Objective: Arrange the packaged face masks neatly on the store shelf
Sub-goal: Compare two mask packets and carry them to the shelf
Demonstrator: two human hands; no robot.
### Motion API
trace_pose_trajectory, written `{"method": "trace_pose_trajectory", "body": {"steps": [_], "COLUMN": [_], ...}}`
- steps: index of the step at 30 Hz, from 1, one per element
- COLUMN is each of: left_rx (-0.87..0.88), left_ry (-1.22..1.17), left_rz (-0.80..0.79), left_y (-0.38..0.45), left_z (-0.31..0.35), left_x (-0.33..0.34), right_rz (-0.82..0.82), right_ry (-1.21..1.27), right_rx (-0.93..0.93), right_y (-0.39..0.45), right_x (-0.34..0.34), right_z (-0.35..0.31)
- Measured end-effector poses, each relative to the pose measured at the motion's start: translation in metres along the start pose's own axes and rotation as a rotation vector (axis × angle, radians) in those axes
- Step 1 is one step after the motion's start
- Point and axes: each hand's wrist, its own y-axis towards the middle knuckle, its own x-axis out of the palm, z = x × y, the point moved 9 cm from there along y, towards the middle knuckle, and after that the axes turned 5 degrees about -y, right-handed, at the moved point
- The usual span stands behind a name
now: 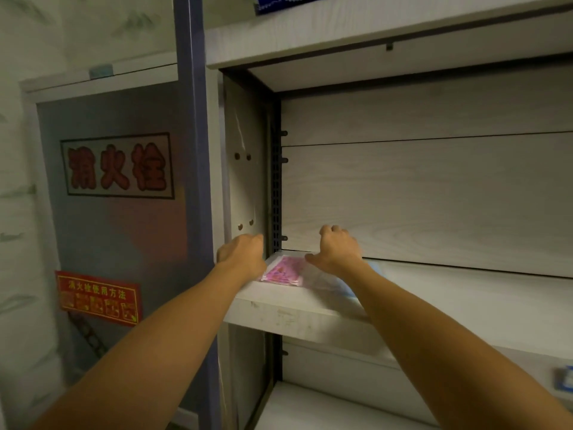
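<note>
I see both hands at pink clear-wrapped mask packet point(283, 272) on pale wooden shelf point(465, 293) — left hand point(243, 254), right hand point(338, 248) flank it; grip unclear, fingers hidden.

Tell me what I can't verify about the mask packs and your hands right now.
- Head view: left hand fingers, hidden behind its own back; grip unclear.
- Right hand fingertips hidden likewise.
- Pink mask pack: print blurred, edges covered by both hands.
- Clear pack: mostly under the right forearm.

Both arms outstretched (fingers point(333, 231) curled)
</note>
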Motion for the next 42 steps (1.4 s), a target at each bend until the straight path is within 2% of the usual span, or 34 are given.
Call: {"method": "trace_pose_trajectory", "body": {"steps": [3, 9, 19, 28, 42], "left_rx": [0.022, 0.157, 0.456, 0.56, 0.628], "left_ry": [-0.021, -0.081, -0.128, -0.299, -0.352], "left_rz": [-0.011, -0.031, -0.105, -0.118, -0.113], "left_y": [0.006, 0.015, -0.006, -0.049, -0.17], "left_z": [0.013, 0.075, 0.205, 0.302, 0.482], "left_x": [0.001, 0.009, 0.03, 0.011, -0.029], "right_rz": [-0.039, -0.143, -0.128, -0.06, -0.031], "right_ry": [-0.039, -0.158, -0.252, -0.279, -0.353], "right_rx": [-0.051, 0.048, 0.211, 0.329, 0.399], "right_y": [-0.008, -0.043, -0.118, -0.2, -0.351], "right_x": [-0.014, -0.033, -0.077, -0.132, -0.225], "right_z": [0.019, 0.089, 0.191, 0.272, 0.417]}}
